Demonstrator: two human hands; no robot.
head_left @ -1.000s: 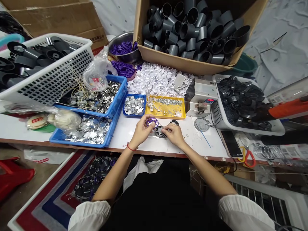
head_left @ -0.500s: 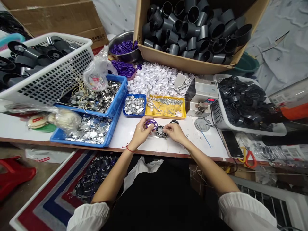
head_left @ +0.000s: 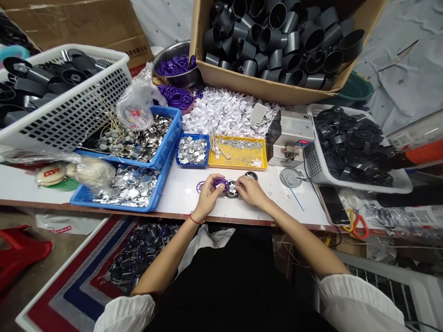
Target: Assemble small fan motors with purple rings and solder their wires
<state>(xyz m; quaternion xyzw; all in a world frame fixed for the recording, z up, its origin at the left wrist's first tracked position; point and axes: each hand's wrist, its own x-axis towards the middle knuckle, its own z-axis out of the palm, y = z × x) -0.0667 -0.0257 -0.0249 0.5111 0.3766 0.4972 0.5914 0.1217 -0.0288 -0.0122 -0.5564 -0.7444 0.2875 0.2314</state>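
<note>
My left hand pinches a purple plastic ring with spokes, held just left of a round black part with a pale metallic middle. My right hand is closed at the right edge of that black part, thumb and fingertips together; what they grip, if anything, is too small to make out. Another purple ring lies on the white table, partly behind my left fingers. Just beyond my right hand a second round black part rests on the table.
Ahead stand a blue tray of metal squares and a yellow tray of small metal pieces. A grey machine stands right of them. A phone and scissors lie at the right. A cardboard box holds dark cups.
My left hand has moved slightly right and down, bringing the purple ring closer to the black part. A second purple ring now shows on the table to its left.
</note>
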